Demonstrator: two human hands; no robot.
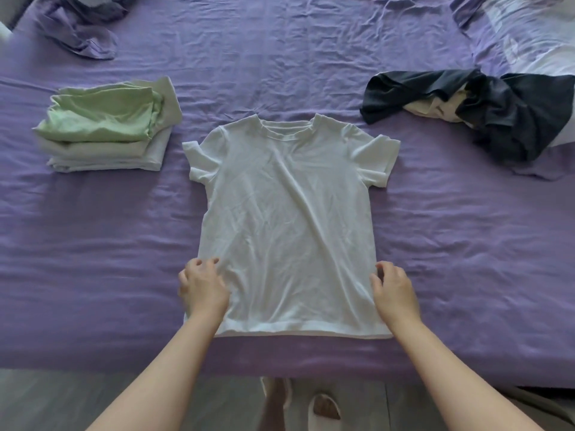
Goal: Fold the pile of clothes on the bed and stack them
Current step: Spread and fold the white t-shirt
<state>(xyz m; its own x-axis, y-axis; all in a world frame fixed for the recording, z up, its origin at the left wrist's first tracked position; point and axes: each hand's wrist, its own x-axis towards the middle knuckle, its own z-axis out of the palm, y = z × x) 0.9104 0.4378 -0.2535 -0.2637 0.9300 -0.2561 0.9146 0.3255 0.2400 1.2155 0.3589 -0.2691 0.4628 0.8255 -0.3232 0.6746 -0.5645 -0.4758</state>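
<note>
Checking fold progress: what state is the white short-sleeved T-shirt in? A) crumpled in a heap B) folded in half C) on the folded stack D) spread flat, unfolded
D: the white short-sleeved T-shirt lies spread flat on the purple bedsheet, both sleeves out.

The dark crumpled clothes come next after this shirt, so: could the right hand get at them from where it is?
Probably yes. The right hand rests at the white T-shirt edge, and only bare purple sheet lies between it and the dark crumpled clothes, though it looks a long stretch.
</note>
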